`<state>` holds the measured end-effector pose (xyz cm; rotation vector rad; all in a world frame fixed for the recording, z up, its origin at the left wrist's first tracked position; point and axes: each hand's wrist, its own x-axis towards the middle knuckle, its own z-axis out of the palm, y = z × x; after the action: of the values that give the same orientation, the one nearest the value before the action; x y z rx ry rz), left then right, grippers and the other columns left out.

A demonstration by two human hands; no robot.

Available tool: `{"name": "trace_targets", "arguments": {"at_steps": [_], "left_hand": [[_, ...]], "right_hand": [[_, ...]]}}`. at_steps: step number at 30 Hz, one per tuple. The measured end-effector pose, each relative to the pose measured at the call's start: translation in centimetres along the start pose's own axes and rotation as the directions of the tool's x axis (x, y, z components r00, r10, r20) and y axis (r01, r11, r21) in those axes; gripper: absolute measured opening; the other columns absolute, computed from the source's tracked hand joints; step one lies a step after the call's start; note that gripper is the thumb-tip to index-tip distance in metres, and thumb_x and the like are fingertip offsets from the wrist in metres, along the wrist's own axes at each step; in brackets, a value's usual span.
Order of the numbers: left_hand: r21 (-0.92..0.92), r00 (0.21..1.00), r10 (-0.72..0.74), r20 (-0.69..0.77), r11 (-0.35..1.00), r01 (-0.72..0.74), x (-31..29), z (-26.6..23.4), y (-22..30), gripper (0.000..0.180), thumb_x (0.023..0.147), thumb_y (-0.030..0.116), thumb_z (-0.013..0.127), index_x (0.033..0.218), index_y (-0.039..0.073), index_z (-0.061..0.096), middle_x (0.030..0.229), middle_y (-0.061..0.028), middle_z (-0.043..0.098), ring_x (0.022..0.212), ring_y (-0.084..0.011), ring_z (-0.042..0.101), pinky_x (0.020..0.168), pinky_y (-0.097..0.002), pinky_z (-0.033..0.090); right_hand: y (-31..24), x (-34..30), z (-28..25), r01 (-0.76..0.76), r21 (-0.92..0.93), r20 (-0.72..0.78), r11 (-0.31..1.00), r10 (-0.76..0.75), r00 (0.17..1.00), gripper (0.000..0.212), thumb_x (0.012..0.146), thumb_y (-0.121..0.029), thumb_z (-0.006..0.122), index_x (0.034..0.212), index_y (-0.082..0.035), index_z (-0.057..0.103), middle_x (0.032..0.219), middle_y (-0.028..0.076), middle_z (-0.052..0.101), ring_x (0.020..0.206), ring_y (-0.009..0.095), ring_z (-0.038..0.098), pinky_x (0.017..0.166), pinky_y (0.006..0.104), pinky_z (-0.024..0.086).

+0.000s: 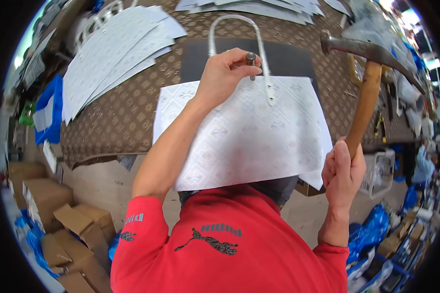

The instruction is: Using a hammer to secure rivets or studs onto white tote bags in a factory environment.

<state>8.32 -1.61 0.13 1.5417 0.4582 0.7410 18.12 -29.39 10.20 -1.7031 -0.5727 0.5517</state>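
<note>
The white panel (249,146) has its far part over a dark board (291,61) on the bench (117,127), and its near part reaches past the bench's edge toward the person. A white strap (266,73) makes a loop past the far edge of the panel, and its right end lies on top of the panel.

The left hand (222,73) has a narrow grip, pinching a short metal rod (251,61) close to the panel's far edge. Whether the rod's low end touches anything is hard to tell. The right hand (344,168) has its grip curled around the wood handle of a hammer (369,83), with the head up in the air to the right of the panel.

To do this well, the rod should stand straight up on the right spot, with the hard board under it. The hammer should hit flat on the rod's top, and the left hand's skin should be kept low and out of the way. A tilted rod could slip and mark the panel.

A bare strip of the bench's brown cover lies just right of the panel, so the swing seems to have room there. Farther right are clear bags (366,29), which the claw could catch. White sheets (122,53) lie to the panel's far left, well apart from the hammer.
</note>
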Motion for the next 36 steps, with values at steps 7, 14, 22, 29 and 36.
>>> {"name": "trace_targets", "arguments": {"at_steps": [7,14,22,29,36], "left_hand": [[0.024,0.994,-0.025,0.111,0.999,0.022,2.5,4.7,-1.9,0.017,0.089,0.002,0.072,0.105,-0.001,0.073,0.092,-0.0059,0.073,0.085,-0.0118,0.068,0.080,-0.0266,0.054],[0.185,0.989,-0.043,0.142,0.983,0.016,2.2,5.5,-1.9,0.016,0.090,-0.001,0.070,0.105,-0.002,0.072,0.095,-0.0063,0.072,0.087,-0.0121,0.068,0.083,-0.0264,0.054],[0.142,0.993,-0.051,0.107,0.989,0.036,2.1,5.3,-2.1,0.015,0.090,-0.003,0.070,0.105,-0.002,0.072,0.095,-0.0062,0.071,0.086,-0.0123,0.068,0.081,-0.0267,0.055],[0.122,0.996,0.012,0.089,0.992,-0.023,1.5,5.5,-3.3,0.016,0.089,0.001,0.071,0.105,-0.001,0.073,0.093,-0.0088,0.074,0.084,-0.0142,0.071,0.077,-0.0276,0.056],[0.042,0.991,-0.020,0.129,0.999,0.014,0.6,4.6,-1.9,0.016,0.089,0.001,0.072,0.104,-0.002,0.073,0.091,-0.0081,0.073,0.085,-0.0138,0.070,0.077,-0.0274,0.055]], "right_hand": [[2.0,-0.2,-3.3,0.014,-0.085,-0.078,0.996,-0.020,0.997,0.020,0.107,-0.023,0.052,0.102,-0.004,0.054,0.063,-0.006,0.043,0.044,0.001,0.035,0.038,0.0191,0.025],[2.5,1.0,-3.8,0.094,-0.212,-0.062,0.973,-0.109,0.992,0.021,0.106,-0.024,0.054,0.101,-0.004,0.055,0.063,-0.006,0.044,0.045,0.001,0.036,0.039,0.0187,0.026],[-2.4,1.9,-3.7,0.266,0.008,-0.151,0.964,-0.262,0.953,0.017,0.102,-0.017,0.060,0.096,-0.002,0.056,0.065,-0.003,0.050,0.049,0.003,0.041,0.044,0.0202,0.030],[2.1,6.2,-2.5,0.362,-0.563,0.165,0.743,-0.328,0.930,0.016,0.103,-0.017,0.058,0.096,-0.004,0.054,0.064,-0.004,0.045,0.052,0.003,0.039,0.045,0.0200,0.030],[-0.4,2.2,-3.5,0.078,-0.427,0.032,0.901,-0.071,0.997,0.020,0.100,-0.018,0.064,0.091,-0.001,0.057,0.062,0.000,0.051,0.053,0.007,0.043,0.049,0.0272,0.035]]}}
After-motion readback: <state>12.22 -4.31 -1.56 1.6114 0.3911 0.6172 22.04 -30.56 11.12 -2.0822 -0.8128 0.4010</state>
